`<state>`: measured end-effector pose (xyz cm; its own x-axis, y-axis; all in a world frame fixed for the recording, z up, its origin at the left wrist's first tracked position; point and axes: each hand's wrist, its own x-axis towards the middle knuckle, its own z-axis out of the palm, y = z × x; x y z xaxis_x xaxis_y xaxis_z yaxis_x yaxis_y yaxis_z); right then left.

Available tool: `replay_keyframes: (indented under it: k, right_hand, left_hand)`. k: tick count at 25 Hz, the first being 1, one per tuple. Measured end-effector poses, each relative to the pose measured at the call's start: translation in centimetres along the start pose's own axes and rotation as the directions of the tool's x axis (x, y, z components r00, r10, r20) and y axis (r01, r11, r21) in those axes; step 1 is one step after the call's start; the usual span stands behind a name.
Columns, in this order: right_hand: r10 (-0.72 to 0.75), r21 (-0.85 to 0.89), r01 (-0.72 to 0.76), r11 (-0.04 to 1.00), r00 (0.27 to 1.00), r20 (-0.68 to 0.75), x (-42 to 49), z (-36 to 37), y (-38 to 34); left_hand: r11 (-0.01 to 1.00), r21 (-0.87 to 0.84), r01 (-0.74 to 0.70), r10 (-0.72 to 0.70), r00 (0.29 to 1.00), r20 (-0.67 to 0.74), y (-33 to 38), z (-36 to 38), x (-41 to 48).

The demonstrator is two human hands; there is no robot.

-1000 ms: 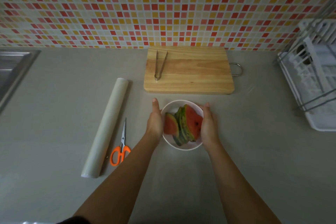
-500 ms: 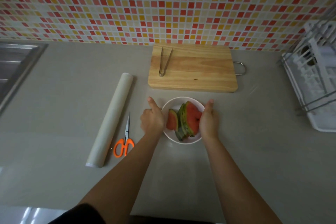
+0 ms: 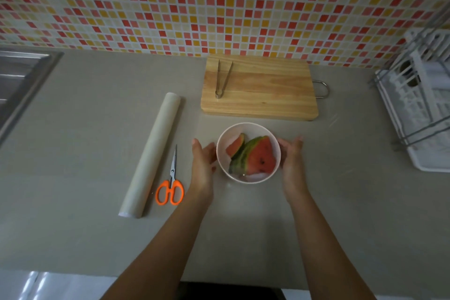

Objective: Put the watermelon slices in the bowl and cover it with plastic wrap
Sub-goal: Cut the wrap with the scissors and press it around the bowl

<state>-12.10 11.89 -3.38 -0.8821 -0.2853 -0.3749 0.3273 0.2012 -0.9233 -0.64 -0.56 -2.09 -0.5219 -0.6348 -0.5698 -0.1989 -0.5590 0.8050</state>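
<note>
Both hands have drawn back from the bowl point(image 3: 248, 126) since the earlier frames, where they clasped its sides; we now find the left hand point(image 3: 203, 165) just beside the left wall and the right hand point(image 3: 292, 165) just beside the right wall, each flat, open and holding nothing, fingers extended and lying close together. We cannot tell whether either palm touches the rim. The bowl stands on the counter point(image 3: 97, 129) in front of the wooden cutting board point(image 3: 259, 91), on which metal tongs point(image 3: 222, 79) lie. The watermelon slices point(image 3: 255, 156) are inside the bowl, rinds leaning left. Whether film already covers the bowl cannot be confirmed; a faint sheen on the counter around it suggests so. The plastic wrap roll point(image 3: 152, 156) and orange-handled scissors point(image 3: 170, 185) lie to the left. In our judgement the step in hand is sealing: we recommend pressing film down evenly around the wall, working both sides together, keeping the bowl steady.
</note>
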Motion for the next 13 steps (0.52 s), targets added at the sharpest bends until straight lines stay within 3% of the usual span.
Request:
replay_keyframes:
  k: [2,5,7,9,11,13]
  right_hand:
    - [-0.007,0.001,0.007,1.000,0.996,-0.091,-0.3,-0.3,0.1]
    - [-0.053,0.090,0.048,0.995,0.997,0.051,-0.8,0.5,0.1]
    - [-0.029,0.145,0.014,0.989,0.995,0.099,-1.0,1.1,0.2]
    - [-0.019,0.148,0.008,0.989,0.997,0.072,-1.5,0.6,0.7]
    - [-0.005,0.087,0.002,0.996,1.000,0.027,-1.8,-0.4,1.0]
    - [0.001,0.024,-0.003,1.000,0.997,0.073,-1.9,-1.1,1.0]
  left_hand:
    - [0.997,0.064,-0.038,0.034,0.998,0.057,0.3,-0.6,1.0]
    - [0.992,0.081,-0.094,0.066,0.953,0.296,-0.2,-0.3,0.1]
    - [0.996,0.047,-0.070,0.050,0.940,0.338,-0.3,0.0,0.1]
    - [0.995,0.044,-0.088,0.072,0.957,0.279,-0.4,-0.1,0.2]
    - [0.986,0.134,-0.101,0.087,0.991,0.103,-0.9,-0.3,0.0]
    - [0.971,0.235,-0.050,0.063,0.997,-0.047,-1.5,-0.8,-0.1]
